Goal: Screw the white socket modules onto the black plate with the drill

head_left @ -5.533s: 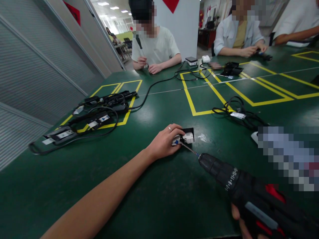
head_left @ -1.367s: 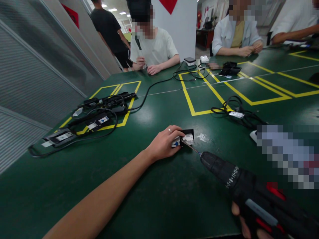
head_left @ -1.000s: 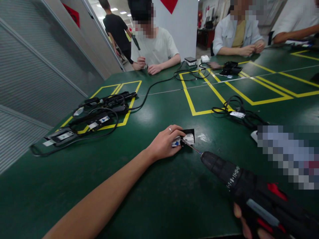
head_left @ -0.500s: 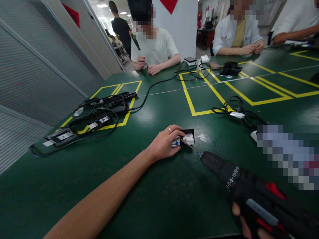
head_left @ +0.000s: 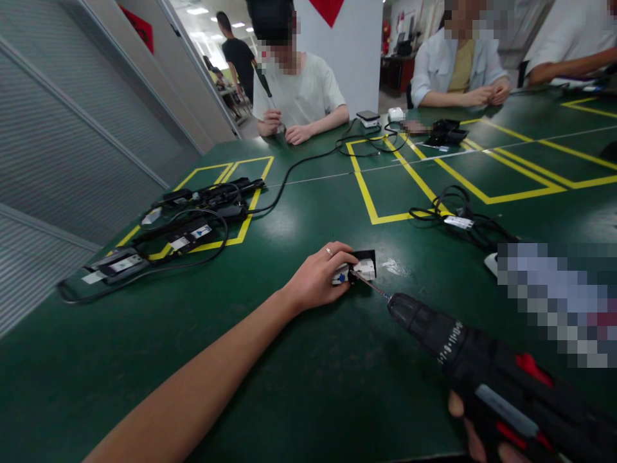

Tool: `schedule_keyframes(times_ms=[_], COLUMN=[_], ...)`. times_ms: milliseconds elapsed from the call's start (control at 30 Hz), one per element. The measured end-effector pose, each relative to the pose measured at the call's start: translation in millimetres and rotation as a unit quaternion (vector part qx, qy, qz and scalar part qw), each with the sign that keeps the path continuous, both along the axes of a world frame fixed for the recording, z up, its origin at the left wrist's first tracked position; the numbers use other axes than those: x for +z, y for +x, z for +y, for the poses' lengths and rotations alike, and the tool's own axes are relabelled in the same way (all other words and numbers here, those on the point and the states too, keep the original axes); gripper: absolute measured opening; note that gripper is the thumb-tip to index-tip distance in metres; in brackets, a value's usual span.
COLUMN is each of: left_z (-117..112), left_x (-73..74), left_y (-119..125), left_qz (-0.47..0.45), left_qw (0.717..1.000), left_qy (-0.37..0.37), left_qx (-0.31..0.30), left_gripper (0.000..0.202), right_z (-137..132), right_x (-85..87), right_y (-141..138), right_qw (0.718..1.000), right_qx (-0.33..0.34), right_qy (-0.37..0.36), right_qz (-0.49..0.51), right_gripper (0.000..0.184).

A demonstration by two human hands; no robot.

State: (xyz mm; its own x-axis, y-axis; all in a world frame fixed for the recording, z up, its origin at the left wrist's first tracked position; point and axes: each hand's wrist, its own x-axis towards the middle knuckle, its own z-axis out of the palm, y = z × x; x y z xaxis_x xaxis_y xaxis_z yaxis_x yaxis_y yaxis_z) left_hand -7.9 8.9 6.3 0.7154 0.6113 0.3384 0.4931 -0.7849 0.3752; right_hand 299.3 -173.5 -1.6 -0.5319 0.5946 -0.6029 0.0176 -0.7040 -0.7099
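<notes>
My left hand [head_left: 324, 278], with a ring on one finger, is closed over a small black device with white labels [head_left: 365, 266] and presses it against the green table. Part of the device is hidden under my fingers. At the lower right, my right hand [head_left: 475, 427] is wrapped round the grip of a black and red cordless drill [head_left: 482, 360]; most of this hand is behind the tool. The drill's long thin bit [head_left: 375, 287] points up and left, and its tip meets the device beside my left fingertips.
Black devices with cables [head_left: 193, 231] lie within yellow tape at the left. A coiled black cable [head_left: 457, 215] and a blurred-out object [head_left: 554, 296] lie to the right. Across the green table [head_left: 299, 360] sit several people; one person [head_left: 301, 90] holds a screwdriver-like tool.
My hands, the device and the drill stay practically where they were. In the background, a walking person in black has shifted slightly.
</notes>
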Motion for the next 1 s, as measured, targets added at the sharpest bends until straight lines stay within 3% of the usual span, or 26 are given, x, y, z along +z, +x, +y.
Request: schedule_keyframes(times_ms=[100,167,333,867,1000], left_z=[0,0,0,-1,-1], left_x=[0.0,0.4,1.2,0.3,1.0], left_y=[0,0,1,1,1], left_qz=[-0.002,-0.002,-0.007,-0.008,-0.004], left_qw=[1.0,1.0,1.0,1.0,1.0], left_qy=[-0.003,-0.003,-0.003,-0.002,-0.004], left_qx=[-0.001,0.0,0.0,0.003,0.003], left_gripper=[0.043,0.042,0.04,0.042,0.042], right_z=[3,3,-2,-7,-7], right_x=[5.4,9.5,11.8,5.6,2.5], right_y=[0,-1,-9,-3,-2], right_qw=[1.0,1.0,1.0,0.997,0.996], right_qx=[0.004,0.005,-0.004,-0.062,-0.061], right_qy=[-0.007,-0.005,0.007,-0.049,-0.058], right_qz=[-0.001,-0.007,-0.019,-0.006,-0.003], right_gripper=[0.046,0.036,0.066,0.039,0.057])
